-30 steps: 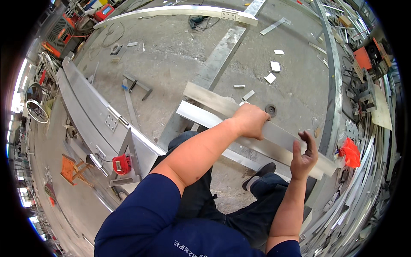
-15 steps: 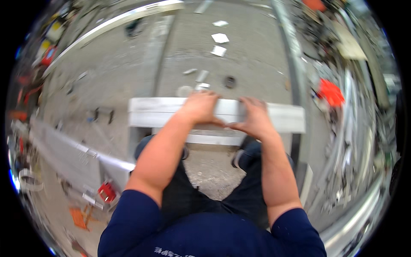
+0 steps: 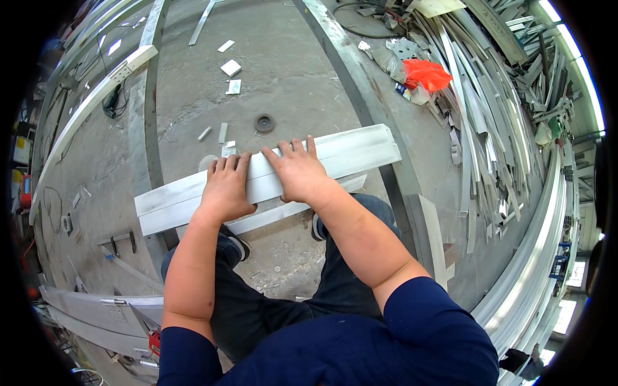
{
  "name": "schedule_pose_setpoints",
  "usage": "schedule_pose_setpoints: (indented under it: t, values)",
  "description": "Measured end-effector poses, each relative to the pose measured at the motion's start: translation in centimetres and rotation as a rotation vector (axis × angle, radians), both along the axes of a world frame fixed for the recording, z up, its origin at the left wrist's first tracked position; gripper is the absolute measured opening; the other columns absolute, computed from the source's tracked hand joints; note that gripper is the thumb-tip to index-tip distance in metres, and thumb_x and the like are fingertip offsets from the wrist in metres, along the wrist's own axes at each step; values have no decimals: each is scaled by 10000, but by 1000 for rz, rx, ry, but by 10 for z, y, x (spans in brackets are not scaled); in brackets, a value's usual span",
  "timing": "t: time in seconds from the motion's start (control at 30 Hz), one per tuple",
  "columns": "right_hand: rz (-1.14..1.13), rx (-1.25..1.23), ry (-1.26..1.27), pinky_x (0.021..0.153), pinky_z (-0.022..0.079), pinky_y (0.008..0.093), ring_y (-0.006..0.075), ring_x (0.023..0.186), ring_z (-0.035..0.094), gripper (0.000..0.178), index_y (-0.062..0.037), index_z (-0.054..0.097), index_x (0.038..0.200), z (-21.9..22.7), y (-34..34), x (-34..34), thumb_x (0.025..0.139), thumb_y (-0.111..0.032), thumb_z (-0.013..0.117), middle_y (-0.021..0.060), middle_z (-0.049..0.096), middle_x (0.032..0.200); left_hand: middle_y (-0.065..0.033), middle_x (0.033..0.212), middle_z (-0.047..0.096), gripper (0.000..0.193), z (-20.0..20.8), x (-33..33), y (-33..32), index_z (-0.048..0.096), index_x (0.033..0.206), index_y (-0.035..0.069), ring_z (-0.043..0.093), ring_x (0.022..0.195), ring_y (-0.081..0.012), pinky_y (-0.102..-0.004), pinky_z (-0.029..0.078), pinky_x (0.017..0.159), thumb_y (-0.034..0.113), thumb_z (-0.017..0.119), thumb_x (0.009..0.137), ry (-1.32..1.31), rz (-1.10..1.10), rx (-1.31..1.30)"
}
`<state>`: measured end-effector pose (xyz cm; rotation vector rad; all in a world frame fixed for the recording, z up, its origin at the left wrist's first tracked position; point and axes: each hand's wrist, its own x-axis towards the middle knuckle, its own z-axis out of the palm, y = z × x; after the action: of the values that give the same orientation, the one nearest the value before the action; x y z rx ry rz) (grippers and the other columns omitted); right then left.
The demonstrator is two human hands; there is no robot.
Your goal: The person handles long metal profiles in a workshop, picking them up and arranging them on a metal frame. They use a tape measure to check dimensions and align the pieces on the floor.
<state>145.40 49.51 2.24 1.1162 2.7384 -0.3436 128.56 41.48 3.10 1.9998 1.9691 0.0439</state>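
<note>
Under both palms, the pale aluminium profile [image 3: 347, 151] lies crosswise; left hand [image 3: 225, 186] and right hand [image 3: 298, 172] press flat, fingers spread, gripping nothing.

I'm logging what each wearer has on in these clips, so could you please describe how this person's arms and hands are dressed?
Both forearms are bare from above the elbow down. The left hand and right hand wear no gloves, and no rings, watch or wristband show. Short navy-blue sleeves of a plain top cover the upper arms.
</note>
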Motion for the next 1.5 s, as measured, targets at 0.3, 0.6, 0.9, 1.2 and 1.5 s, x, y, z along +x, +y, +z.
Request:
schedule_pose_setpoints:
  t: [0.3,0.6,0.9,1.2,1.5]
  values:
    - [44,5,0,1140,190,596,364,1353,343,1081,-173,320,1470,-4,-2,11,545,-239,875,129,411,1430,-184,1329,459,1081,-6,11,-7,289,1447,23,409,1285,-340,-482,267,1114,293,828,549,51,0,-8]
    - [-48,-220,400,1148,262,439,350,1381,319,1048,-65,340,1441,31,4,52,572,-273,888,195,369,1470,-197,1412,387,1102,-11,4,-12,224,1481,32,344,1347,-354,-530,198,1156,421,802,628,41,2,-55]
    - [-894,-94,-114,1110,326,411,380,1329,404,1095,28,255,1461,31,-106,362,627,-339,864,286,397,1429,-227,1411,397,1100,-19,6,-20,264,1476,40,363,1338,-368,-536,229,1137,347,841,590,-21,40,23]
    - [-1220,-310,183,834,501,348,243,917,649,682,42,597,1155,-2,-184,429,580,-235,838,154,681,991,-200,1396,414,1089,-6,14,-19,274,1460,24,368,1337,-346,-518,188,1154,384,832,598,50,45,37]
    - [-1142,506,939,649,475,321,178,758,595,545,39,561,1154,249,-70,389,810,-331,767,81,640,924,-170,1530,257,1148,-14,13,-30,162,1508,45,191,1440,-351,-556,82,1170,580,754,683,35,31,53]
